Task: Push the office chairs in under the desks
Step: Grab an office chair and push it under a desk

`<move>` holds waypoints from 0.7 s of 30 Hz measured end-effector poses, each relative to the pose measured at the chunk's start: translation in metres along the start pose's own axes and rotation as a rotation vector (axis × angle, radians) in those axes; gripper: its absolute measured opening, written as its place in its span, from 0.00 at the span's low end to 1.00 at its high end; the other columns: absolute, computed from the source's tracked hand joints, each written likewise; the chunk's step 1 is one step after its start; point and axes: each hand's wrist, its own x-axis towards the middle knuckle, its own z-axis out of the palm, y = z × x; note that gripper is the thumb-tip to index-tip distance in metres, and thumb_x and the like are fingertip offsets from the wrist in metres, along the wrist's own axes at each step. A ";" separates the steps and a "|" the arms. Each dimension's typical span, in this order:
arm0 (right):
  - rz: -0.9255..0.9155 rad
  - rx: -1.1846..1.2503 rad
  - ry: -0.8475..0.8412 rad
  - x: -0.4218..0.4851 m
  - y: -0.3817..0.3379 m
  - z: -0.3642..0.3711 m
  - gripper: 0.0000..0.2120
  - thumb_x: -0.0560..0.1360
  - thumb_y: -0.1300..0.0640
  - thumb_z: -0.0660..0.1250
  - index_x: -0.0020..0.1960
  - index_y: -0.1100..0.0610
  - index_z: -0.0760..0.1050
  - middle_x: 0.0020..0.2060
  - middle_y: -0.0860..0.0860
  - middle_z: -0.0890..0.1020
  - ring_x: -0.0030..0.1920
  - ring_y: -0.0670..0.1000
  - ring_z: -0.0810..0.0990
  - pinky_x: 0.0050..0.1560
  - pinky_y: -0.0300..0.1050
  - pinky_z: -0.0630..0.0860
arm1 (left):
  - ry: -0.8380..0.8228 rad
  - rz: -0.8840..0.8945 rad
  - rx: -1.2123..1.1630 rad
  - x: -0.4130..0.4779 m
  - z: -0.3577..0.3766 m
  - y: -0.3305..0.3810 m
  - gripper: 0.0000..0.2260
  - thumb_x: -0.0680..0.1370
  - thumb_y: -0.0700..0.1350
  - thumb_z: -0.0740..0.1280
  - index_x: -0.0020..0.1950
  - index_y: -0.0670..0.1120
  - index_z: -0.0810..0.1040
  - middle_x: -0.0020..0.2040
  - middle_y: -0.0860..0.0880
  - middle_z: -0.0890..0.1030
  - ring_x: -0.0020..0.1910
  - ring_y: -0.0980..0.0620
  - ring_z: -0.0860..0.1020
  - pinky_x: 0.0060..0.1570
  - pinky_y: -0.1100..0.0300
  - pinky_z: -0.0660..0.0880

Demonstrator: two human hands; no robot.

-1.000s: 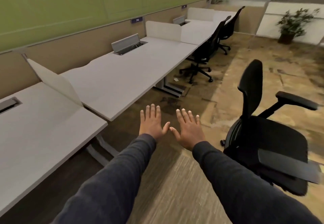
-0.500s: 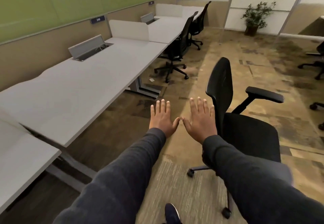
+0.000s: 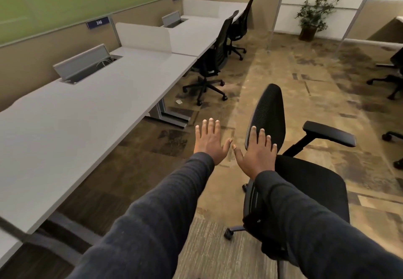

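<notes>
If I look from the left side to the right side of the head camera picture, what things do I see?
Desk → left hand → right hand → armrest → plant

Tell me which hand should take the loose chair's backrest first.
Probably right. The right hand, open, overlaps the black chair backrest edge in view; the left hand, also open, hangs over bare carpet.

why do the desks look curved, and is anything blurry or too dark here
Head view: the wide-angle lens bows the long white desk edge and partitions; the nearest desk corner at lower left is smeared; the black chair seat is a near-featureless dark mass; both open hands, left hand and right hand, are sharp and evenly lit.
</notes>
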 end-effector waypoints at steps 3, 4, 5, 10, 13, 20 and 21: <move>0.027 0.047 -0.029 0.019 -0.002 -0.001 0.41 0.77 0.34 0.59 0.80 0.57 0.52 0.78 0.63 0.56 0.72 0.66 0.63 0.68 0.62 0.66 | 0.008 -0.003 -0.009 0.016 0.001 0.008 0.35 0.81 0.62 0.49 0.82 0.43 0.51 0.82 0.42 0.52 0.81 0.42 0.47 0.78 0.41 0.43; 0.048 0.049 -0.030 0.024 -0.006 -0.003 0.40 0.77 0.35 0.60 0.79 0.57 0.54 0.77 0.64 0.57 0.70 0.67 0.66 0.65 0.61 0.68 | 0.007 -0.017 -0.014 0.019 0.000 0.009 0.34 0.82 0.62 0.48 0.82 0.43 0.51 0.82 0.42 0.52 0.81 0.42 0.47 0.78 0.41 0.43; 0.067 0.053 -0.030 0.029 -0.009 -0.006 0.39 0.77 0.36 0.60 0.78 0.58 0.56 0.75 0.64 0.59 0.67 0.67 0.68 0.63 0.60 0.70 | 0.006 -0.034 -0.022 0.019 0.000 0.011 0.34 0.82 0.62 0.48 0.82 0.43 0.51 0.82 0.42 0.52 0.81 0.42 0.47 0.78 0.41 0.43; 0.190 0.163 -0.078 0.043 -0.022 -0.021 0.25 0.75 0.51 0.66 0.68 0.58 0.64 0.67 0.62 0.65 0.62 0.66 0.71 0.60 0.57 0.71 | -0.007 -0.120 -0.070 -0.002 0.005 0.013 0.35 0.82 0.63 0.47 0.83 0.44 0.50 0.83 0.43 0.50 0.81 0.43 0.46 0.78 0.42 0.42; 0.180 0.137 -0.131 0.043 -0.018 -0.028 0.25 0.76 0.56 0.64 0.70 0.57 0.61 0.69 0.61 0.64 0.63 0.64 0.70 0.62 0.56 0.70 | -0.015 -0.198 -0.076 -0.027 0.009 0.016 0.34 0.82 0.64 0.48 0.83 0.44 0.50 0.83 0.44 0.50 0.81 0.44 0.46 0.78 0.42 0.42; 0.000 0.145 -0.153 -0.025 0.018 -0.042 0.28 0.74 0.49 0.69 0.69 0.56 0.63 0.67 0.60 0.66 0.63 0.63 0.71 0.60 0.56 0.73 | 0.008 -0.261 -0.084 -0.075 0.010 0.061 0.33 0.83 0.62 0.47 0.83 0.45 0.50 0.83 0.44 0.51 0.81 0.44 0.47 0.78 0.42 0.43; -0.025 0.158 -0.149 -0.039 0.025 -0.045 0.27 0.75 0.50 0.68 0.69 0.56 0.63 0.66 0.60 0.67 0.62 0.63 0.71 0.60 0.57 0.73 | 0.020 -0.253 -0.090 -0.079 0.008 0.069 0.33 0.83 0.62 0.47 0.83 0.45 0.51 0.83 0.44 0.52 0.81 0.44 0.47 0.78 0.42 0.43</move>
